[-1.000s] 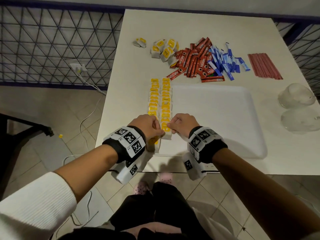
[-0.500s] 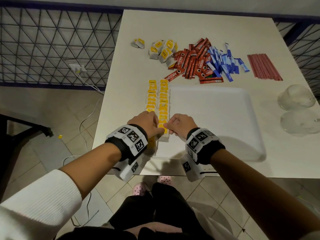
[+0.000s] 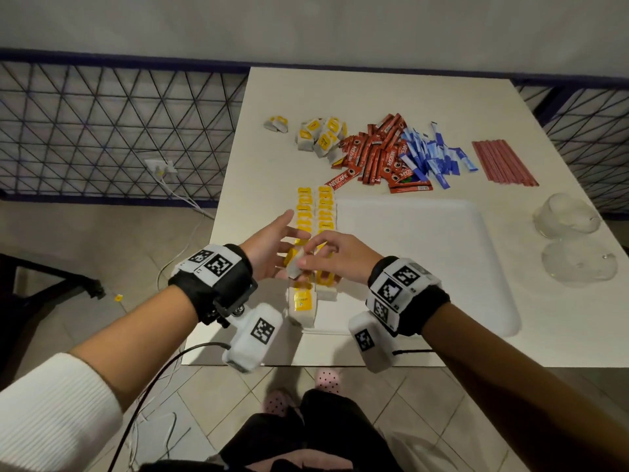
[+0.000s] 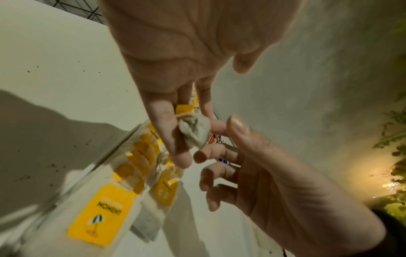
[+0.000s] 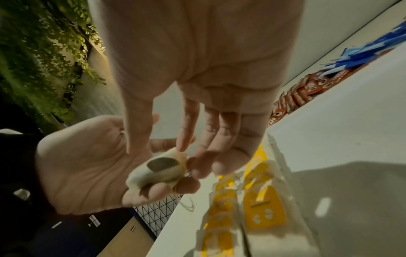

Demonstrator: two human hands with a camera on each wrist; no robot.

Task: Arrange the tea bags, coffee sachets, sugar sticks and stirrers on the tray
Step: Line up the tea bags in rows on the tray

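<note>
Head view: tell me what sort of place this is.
Likely a plain indoor room set up for recording: a white table against a bare wall, a tiled floor, and a metal mesh fence.

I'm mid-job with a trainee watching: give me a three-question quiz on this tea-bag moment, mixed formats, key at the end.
1. True or false: the stirrers already lie on the tray.
2. Multiple choice: the loose tea bag is pinched by A) the right hand, B) neither hand, C) a cup.
3. Fill in: the tea bags arranged on the tray form ___ rows along its left edge.

Key: 1 false, they lie on the table beyond the tray. 2 A, over the open left hand. 3 two.
</note>
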